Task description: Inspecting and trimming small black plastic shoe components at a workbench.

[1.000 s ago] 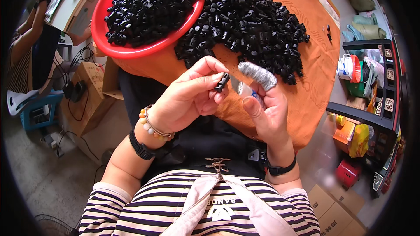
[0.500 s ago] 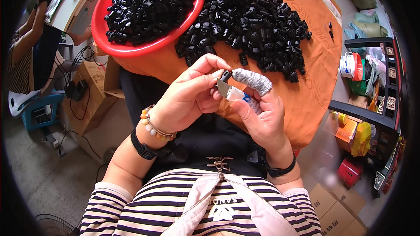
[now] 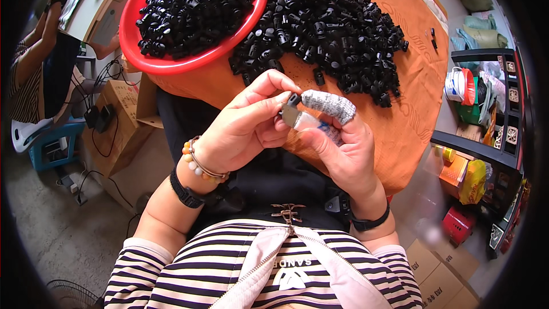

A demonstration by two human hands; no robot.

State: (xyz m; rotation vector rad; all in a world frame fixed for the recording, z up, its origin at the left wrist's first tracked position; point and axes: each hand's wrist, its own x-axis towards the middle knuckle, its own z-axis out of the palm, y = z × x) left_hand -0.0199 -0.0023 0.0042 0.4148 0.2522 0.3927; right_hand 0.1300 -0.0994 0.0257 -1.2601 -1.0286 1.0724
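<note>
Between the thumb and forefinger of my left hand point(image 3: 251, 111) is a small black plastic part point(image 3: 293, 100). My right hand point(image 3: 346, 149) grips a short blade point(image 3: 290, 115) whose handle is wrapped in white material with blue marks. A grey knitted finger cover point(image 3: 329, 105) sheathes the right forefinger, which reaches to the far side of the black part. The blade's metal end lies against or right beside the part; exact contact is hard to make out. Just beyond my hands, a heap of similar black parts point(image 3: 326, 28) spreads over an orange cloth point(image 3: 394, 154).
A red basin point(image 3: 130, 51) full of black parts stands at the far left of the table. Cardboard boxes point(image 3: 117, 120) and cables lie to the left, near another person's arm point(image 3: 43, 40). A black shelf point(image 3: 474, 149) with bags and tubs is on the right.
Both hands stay almost in place. The blade and right hand have tilted slightly, and the right wrist has shifted a little to the right.
</note>
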